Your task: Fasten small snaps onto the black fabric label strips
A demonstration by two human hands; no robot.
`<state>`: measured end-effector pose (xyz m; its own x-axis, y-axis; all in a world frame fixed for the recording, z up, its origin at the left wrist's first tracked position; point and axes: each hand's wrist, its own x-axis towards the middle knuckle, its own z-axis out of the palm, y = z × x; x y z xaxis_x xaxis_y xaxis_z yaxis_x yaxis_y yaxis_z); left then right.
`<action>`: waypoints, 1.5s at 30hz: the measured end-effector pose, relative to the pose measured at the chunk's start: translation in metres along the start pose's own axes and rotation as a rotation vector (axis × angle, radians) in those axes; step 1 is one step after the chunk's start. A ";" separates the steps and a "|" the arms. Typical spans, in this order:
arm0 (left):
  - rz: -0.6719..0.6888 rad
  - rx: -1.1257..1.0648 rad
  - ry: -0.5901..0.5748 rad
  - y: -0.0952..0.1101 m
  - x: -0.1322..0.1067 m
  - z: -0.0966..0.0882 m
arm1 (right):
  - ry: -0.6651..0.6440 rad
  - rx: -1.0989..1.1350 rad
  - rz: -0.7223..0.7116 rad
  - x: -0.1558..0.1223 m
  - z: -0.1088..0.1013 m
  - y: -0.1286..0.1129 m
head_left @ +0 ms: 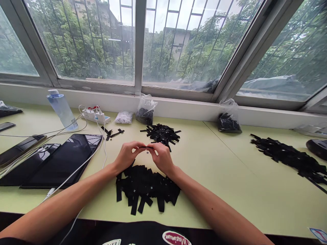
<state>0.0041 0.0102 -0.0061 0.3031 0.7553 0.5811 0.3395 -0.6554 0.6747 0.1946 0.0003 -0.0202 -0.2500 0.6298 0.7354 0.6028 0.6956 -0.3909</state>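
Left hand [129, 155] and right hand [161, 157] pinching a thin black strip [146, 147] between them, above the pale yellow-green counter [217, 170], white-marked black fabric strips [150, 185] heaped near its front edge

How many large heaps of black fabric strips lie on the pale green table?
3: a near heap, lowest in view; a far heap, beyond the right hand; a right-side heap reaching the picture's edge. More may lie out of frame.
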 end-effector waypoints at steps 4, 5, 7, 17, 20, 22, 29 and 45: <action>0.031 0.063 -0.012 -0.003 -0.001 -0.001 | -0.030 0.044 0.039 0.000 0.000 0.001; 0.043 0.079 -0.015 -0.004 -0.001 -0.002 | -0.035 0.052 0.044 0.000 0.001 0.001; 0.074 0.105 -0.023 -0.004 0.000 -0.004 | -0.034 0.058 0.046 0.001 0.001 0.001; 0.206 0.187 -0.079 -0.006 0.005 -0.009 | -0.009 0.013 -0.049 0.002 -0.001 0.000; 0.211 0.198 -0.091 -0.006 0.004 -0.009 | -0.019 -0.002 -0.055 0.002 -0.002 -0.001; 0.204 0.197 -0.102 -0.005 0.004 -0.009 | -0.023 -0.002 -0.050 0.002 -0.002 -0.001; 0.192 0.169 -0.105 0.001 0.002 -0.009 | -0.018 0.020 -0.058 0.002 -0.003 -0.003; 0.187 0.021 0.076 0.005 0.003 -0.010 | 0.132 -0.001 -0.170 0.004 -0.010 -0.011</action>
<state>-0.0020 0.0095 0.0037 0.2947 0.6182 0.7287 0.3027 -0.7836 0.5425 0.1945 -0.0085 -0.0076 -0.2462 0.4528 0.8569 0.5614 0.7873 -0.2548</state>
